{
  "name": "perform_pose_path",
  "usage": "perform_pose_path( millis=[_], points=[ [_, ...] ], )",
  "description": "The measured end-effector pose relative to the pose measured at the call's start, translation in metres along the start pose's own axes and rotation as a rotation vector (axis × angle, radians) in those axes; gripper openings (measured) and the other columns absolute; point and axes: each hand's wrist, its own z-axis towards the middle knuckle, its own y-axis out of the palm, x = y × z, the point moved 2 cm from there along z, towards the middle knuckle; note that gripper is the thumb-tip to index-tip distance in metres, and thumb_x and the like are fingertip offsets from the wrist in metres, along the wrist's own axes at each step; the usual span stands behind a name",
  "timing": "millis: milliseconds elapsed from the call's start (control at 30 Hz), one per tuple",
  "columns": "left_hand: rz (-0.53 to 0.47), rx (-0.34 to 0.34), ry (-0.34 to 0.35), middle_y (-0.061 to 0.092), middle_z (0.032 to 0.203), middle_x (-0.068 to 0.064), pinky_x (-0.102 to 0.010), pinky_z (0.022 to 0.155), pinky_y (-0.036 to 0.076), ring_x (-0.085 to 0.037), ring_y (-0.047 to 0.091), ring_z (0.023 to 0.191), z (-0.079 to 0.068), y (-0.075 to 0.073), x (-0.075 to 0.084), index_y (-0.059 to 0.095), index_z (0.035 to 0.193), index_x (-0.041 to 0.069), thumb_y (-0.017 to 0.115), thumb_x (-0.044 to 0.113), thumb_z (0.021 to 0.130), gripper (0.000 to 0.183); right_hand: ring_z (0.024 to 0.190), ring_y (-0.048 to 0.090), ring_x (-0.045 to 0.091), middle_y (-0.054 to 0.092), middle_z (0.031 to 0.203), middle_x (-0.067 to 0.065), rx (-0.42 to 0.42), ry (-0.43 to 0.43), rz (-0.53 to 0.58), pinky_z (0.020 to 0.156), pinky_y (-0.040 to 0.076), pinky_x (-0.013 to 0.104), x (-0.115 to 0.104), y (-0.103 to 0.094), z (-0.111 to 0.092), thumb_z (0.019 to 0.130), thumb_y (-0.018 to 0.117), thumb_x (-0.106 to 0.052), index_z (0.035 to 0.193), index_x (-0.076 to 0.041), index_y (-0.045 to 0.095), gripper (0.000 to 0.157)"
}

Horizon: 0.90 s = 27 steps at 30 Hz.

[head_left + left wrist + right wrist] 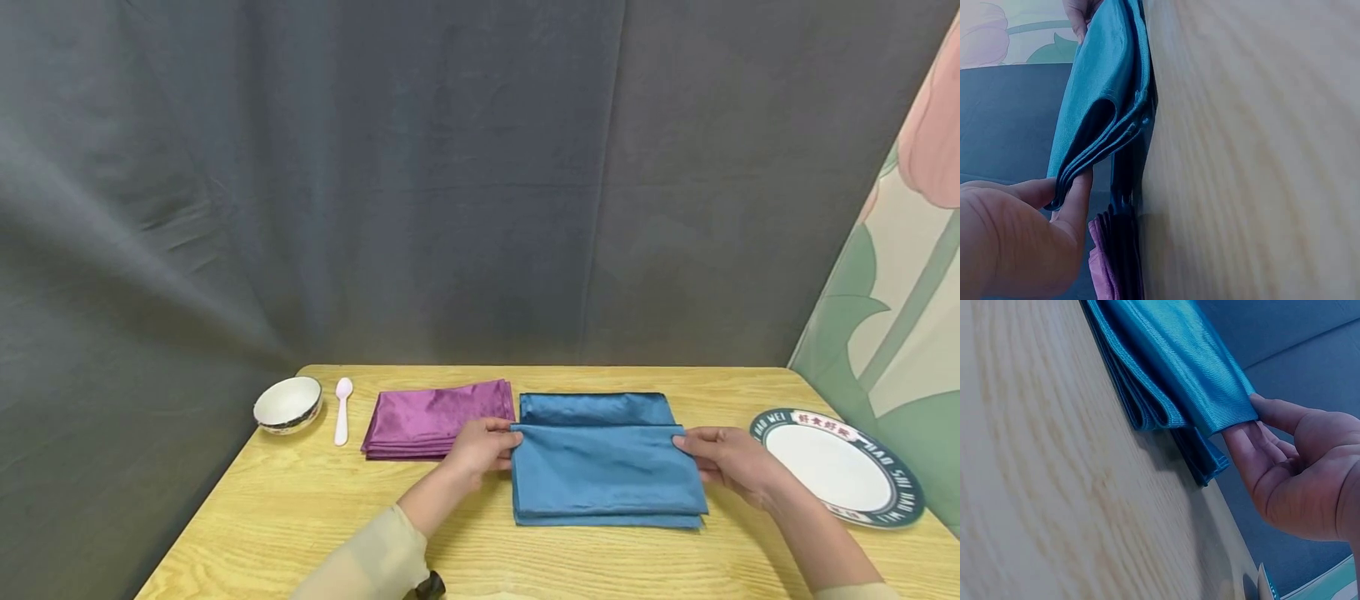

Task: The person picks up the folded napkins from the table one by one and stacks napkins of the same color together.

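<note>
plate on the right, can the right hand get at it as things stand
Probably not without letting go: the right hand pinches the blue cloth. Otherwise the way looks free: the plate lies close by, nothing seen between.

Left to right across the table (pixel 255 525) — bowl (pixel 287 402), spoon (pixel 342 412), first cloth (pixel 438 421), second cloth (pixel 609 471), plate (pixel 828 467) — with a curtain (pixel 450 183) behind.

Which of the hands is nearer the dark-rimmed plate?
Right. The right hand is just left of the plate, pinching the blue cloth; the left hand is farther left, at the cloth's opposite end.
</note>
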Motion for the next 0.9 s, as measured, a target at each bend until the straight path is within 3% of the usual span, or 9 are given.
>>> perform_pose_path(
  millis=[267,567,900],
  points=[
    [-0.003,-0.001,0.003,0.071,0.099,-0.014,-0.038,0.078,0.061,-0.019,0.067,0.075,0.007,0.0,0.0,0.056,0.134,-0.011,0.071,0.005,0.094,0.046,0.081,0.071,0.012,0.073,0.094,0.002,0.071,0.022,-0.028,0.075,0.061,0.03,-0.002,0.001,0.002,0.104,0.06,-0.018,0.131,0.021,0.05,0.049],
    [-0.012,-0.002,-0.011,0.07,0.102,-0.014,-0.038,0.079,0.061,-0.021,0.068,0.079,0.013,0.0,0.001,0.058,0.133,-0.01,0.072,0.006,0.093,0.045,0.076,0.071,0.011,0.073,0.089,0.001,0.093,0.033,-0.026,0.072,0.061,0.029,-0.005,0.001,0.002,0.103,0.061,-0.019,0.127,0.015,0.058,0.041],
    [-0.015,-0.001,-0.001,0.07,0.108,-0.017,-0.04,0.082,0.06,-0.024,0.071,0.087,0.02,0.0,0.011,0.055,0.134,-0.012,0.07,0.005,0.094,0.046,0.077,0.07,0.011,0.072,0.091,0.0,0.103,0.01,-0.066,0.073,0.06,0.028,-0.01,0.0,0.006,0.104,0.059,-0.018,0.136,0.024,0.042,0.056]
  ],
)
